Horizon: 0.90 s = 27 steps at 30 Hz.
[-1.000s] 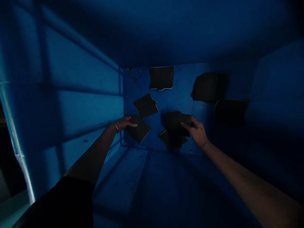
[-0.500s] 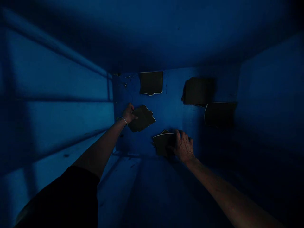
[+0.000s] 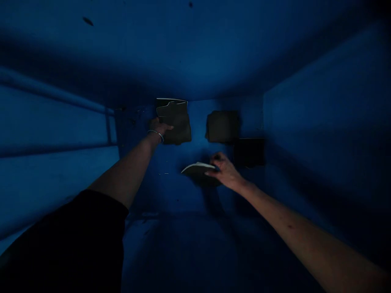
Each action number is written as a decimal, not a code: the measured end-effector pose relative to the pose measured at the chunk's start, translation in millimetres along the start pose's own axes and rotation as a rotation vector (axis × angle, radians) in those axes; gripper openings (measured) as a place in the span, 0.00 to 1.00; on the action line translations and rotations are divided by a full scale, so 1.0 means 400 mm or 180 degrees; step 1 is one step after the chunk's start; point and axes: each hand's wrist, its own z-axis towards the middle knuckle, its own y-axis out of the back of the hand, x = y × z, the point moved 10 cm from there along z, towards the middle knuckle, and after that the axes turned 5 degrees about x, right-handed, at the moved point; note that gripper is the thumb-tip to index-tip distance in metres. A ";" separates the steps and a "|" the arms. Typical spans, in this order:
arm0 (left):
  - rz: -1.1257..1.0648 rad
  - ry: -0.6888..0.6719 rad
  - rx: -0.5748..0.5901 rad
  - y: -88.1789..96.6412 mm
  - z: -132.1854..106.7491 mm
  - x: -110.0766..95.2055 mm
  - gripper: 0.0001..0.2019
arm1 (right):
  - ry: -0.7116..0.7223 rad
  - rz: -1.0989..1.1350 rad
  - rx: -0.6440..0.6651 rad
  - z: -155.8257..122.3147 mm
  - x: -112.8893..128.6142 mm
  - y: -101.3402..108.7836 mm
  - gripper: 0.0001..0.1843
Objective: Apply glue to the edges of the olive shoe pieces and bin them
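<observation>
Deep in a dim blue box-like container, my left hand (image 3: pixel 159 127) grips a dark flat sheet (image 3: pixel 177 127) with a notched, pale-lined edge, its thumb on top. That sheet lies over another dark sheet (image 3: pixel 180 101), whose far edge shows behind it. My right hand (image 3: pixel 225 173) pinches the right end of a bent dark sheet (image 3: pixel 198 176) with a pale edge, lifted above the floor and casting a shadow. Whether this is one sheet or several, I cannot tell. My right fingers are partly hidden behind it.
A stack of dark sheets (image 3: pixel 222 127) lies at the far middle of the floor, with another dark sheet (image 3: pixel 249 153) to its right. Blue walls (image 3: pixel 320 106) rise around. The left wall (image 3: pixel 55 126) has ribs. Small scraps (image 3: pixel 134 120) lie in the far left corner.
My left hand has carried its sheet away from me onto the sheet at the back. My right hand has lifted the sheet from the near pile. The view has shifted right.
</observation>
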 end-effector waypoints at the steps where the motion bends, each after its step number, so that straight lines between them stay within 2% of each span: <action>1: -0.0010 0.0038 -0.0023 -0.023 -0.001 0.018 0.30 | -0.0092 0.0011 -0.0297 0.018 -0.038 0.084 0.12; 3: -0.0125 0.0156 -0.0023 -0.057 -0.021 0.058 0.31 | -0.0360 0.0056 -0.0791 0.061 -0.120 0.231 0.17; 4: -0.0208 0.0200 0.0015 -0.070 -0.037 0.075 0.32 | -0.0504 0.0098 -0.0939 0.087 -0.157 0.284 0.18; 6: -0.0402 0.0285 0.0147 -0.089 -0.075 0.105 0.33 | -0.0718 0.0223 -0.0979 0.146 -0.211 0.336 0.17; 9: -0.0684 0.0453 0.0466 -0.104 -0.145 0.139 0.31 | -0.0800 0.0359 -0.0949 0.224 -0.231 0.331 0.15; 13: -0.0919 0.0739 0.0911 -0.106 -0.249 0.175 0.25 | -0.0678 0.0675 -0.0894 0.272 -0.185 0.250 0.14; 17: -0.1131 0.0965 0.1194 -0.093 -0.336 0.200 0.22 | -0.0484 0.1060 -0.0931 0.239 -0.114 0.178 0.18; 20: -0.1306 0.1072 0.1295 -0.080 -0.379 0.217 0.24 | -0.0335 0.1252 -0.0972 0.166 -0.087 0.177 0.27; 22: -0.1397 0.1158 0.1382 -0.081 -0.405 0.230 0.25 | -0.0339 0.1309 -0.0891 0.109 -0.109 0.203 0.38; 24: -0.1437 0.1278 0.1535 -0.099 -0.435 0.243 0.24 | -0.0526 0.1253 -0.0771 0.052 -0.173 0.244 0.46; 25: -0.1434 0.1346 0.1634 -0.114 -0.452 0.249 0.24 | -0.0705 0.1171 -0.0730 0.027 -0.219 0.266 0.46; 27: -0.1396 0.1464 0.1834 -0.150 -0.486 0.261 0.23 | -0.1093 0.0928 -0.0659 -0.009 -0.317 0.299 0.36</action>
